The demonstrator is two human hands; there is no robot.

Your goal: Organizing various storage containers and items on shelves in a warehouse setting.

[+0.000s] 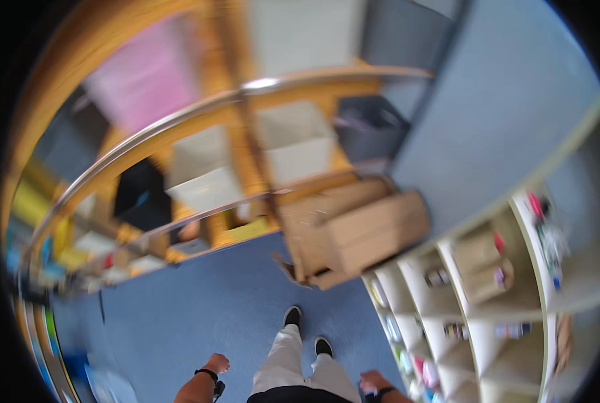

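My left hand [217, 363] hangs low over the blue floor, with its fingers curled in and nothing visible in them. A dark band with a small black device [219, 387] sits around that wrist. Near the lower edge, my right hand [372, 381] hangs beside my leg, close to the white cubby shelf. It also wears a dark wristband [383, 392]. Blur hides its fingers, and I cannot make out anything in it. Both hands are apart from the things on the shelves.
Opened brown cardboard boxes [374, 232] lie on the floor ahead. Behind a metal rail [169, 121], an orange-yellow rack holds white bins [206, 171], black bins [143, 196] and a pink one [145, 77]. The white cubby shelf [464, 329] on my right holds bottles and paper bags [480, 265].
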